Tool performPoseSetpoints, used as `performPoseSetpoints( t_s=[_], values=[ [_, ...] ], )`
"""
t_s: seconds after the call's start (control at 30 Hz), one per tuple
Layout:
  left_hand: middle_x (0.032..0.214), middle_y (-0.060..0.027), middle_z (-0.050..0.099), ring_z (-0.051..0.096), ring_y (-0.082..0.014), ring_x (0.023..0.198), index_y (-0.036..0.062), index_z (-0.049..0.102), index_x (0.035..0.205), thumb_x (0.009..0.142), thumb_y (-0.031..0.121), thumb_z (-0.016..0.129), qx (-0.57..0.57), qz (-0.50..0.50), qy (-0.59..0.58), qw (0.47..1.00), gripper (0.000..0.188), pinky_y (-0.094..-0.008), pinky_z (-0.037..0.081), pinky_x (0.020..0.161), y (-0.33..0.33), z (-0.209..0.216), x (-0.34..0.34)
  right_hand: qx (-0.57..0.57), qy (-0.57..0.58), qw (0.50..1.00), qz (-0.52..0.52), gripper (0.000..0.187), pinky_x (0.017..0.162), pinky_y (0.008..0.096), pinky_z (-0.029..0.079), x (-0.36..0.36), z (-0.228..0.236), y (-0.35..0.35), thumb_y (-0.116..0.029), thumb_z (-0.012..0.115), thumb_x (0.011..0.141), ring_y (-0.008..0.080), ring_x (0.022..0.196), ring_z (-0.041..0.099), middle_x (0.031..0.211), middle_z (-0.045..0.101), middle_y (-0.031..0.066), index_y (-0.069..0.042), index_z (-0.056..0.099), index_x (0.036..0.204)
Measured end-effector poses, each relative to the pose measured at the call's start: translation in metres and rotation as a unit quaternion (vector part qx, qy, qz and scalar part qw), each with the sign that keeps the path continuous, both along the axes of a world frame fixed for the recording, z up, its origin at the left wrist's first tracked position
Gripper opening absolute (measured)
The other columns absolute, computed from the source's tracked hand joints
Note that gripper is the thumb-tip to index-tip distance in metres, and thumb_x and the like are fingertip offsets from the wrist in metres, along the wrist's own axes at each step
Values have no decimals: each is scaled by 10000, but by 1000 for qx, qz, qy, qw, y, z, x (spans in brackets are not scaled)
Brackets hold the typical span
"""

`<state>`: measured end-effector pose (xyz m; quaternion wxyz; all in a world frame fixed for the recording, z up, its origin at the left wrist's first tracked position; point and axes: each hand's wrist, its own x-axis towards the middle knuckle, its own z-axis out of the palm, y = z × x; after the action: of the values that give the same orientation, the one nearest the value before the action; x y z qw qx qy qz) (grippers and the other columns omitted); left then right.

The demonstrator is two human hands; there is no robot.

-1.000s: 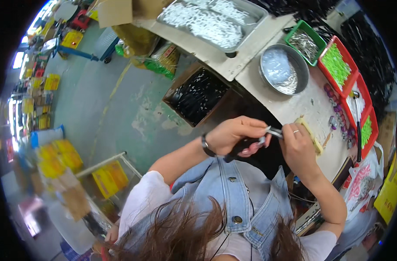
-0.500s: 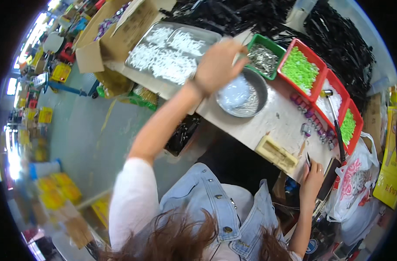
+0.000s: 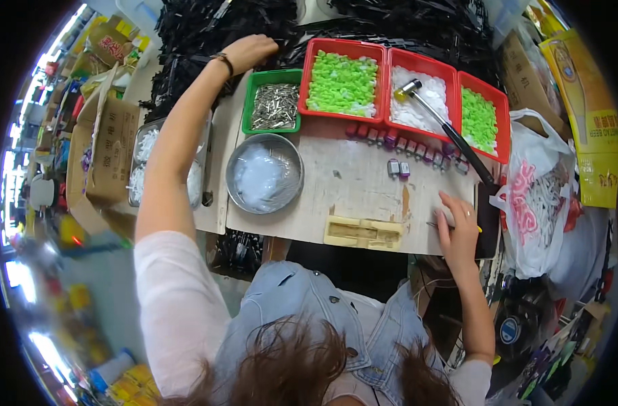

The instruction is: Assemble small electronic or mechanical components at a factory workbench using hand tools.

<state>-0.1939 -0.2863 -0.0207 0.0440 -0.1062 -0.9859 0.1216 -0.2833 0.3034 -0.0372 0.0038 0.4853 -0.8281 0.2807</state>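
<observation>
My left hand (image 3: 251, 53) reaches far out over a heap of black strips (image 3: 187, 74), just beyond the green tray of metal pins (image 3: 275, 107). Its fingers are stretched and slightly bent, with the tips partly hidden; nothing shows in them. Near the front right edge of the table, my right hand (image 3: 460, 233) has thumb and forefinger apart. A thin tool with a dark tip and a yellow end (image 3: 479, 229) sticks out on either side of it, its middle hidden by the hand. Left of this hand lies a cream block with a groove (image 3: 363, 233).
A round metal bowl (image 3: 236, 177) holds a clear bag. Red trays (image 3: 345, 116) contain green and white bits; a hammer (image 3: 444, 124) lies across them. Small purple-and-metal parts (image 3: 398, 169) sit in front. A cardboard box (image 3: 109, 152) and a plastic bag (image 3: 525, 223) flank the table.
My left hand has moved from above the metal bowl to the black strips at the back. The view has swung right. My right hand stays at the table's front edge, its thumb and forefinger now apart.
</observation>
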Motion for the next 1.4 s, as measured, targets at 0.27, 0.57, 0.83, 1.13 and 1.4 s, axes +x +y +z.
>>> performPoseSetpoints(
  t_s=[0.27,0.57,0.83,1.13,1.4],
  values=[
    [833,-132,686,683,-260,755,58,709,852,748,107,698,370,200,462,780,116,-352,544,689,133,75,74,-6,-61,995,76,335,718,434,494,-5,-7,-87,-79,678,797,356,830,614,950,611,155,-44,588,1118],
    [1233,-131,630,624,-286,1109,88,683,1168,712,-79,680,563,10,100,820,485,-362,516,918,366,-11,180,56,-7,998,35,289,661,408,491,-3,3,-75,-143,738,768,326,741,616,853,597,158,-37,571,979],
    [1188,-105,637,606,-259,1087,52,668,1131,739,-35,662,364,44,180,913,402,-347,493,925,383,-33,165,16,-155,985,76,233,612,331,474,4,5,-76,-62,735,751,222,679,621,812,605,107,-21,561,901],
    [893,-91,660,619,-295,849,91,671,911,736,43,649,262,157,226,925,183,-406,474,775,293,22,148,-93,45,987,121,188,669,321,516,-6,-16,-31,25,715,772,225,822,670,959,691,106,-65,653,926],
    [807,-117,700,659,-312,792,95,733,786,716,172,708,154,215,10,964,106,-397,521,755,154,7,72,-90,-58,990,91,165,689,313,527,-2,-13,-35,-17,742,775,242,844,665,956,700,105,-54,689,927]
  ],
)
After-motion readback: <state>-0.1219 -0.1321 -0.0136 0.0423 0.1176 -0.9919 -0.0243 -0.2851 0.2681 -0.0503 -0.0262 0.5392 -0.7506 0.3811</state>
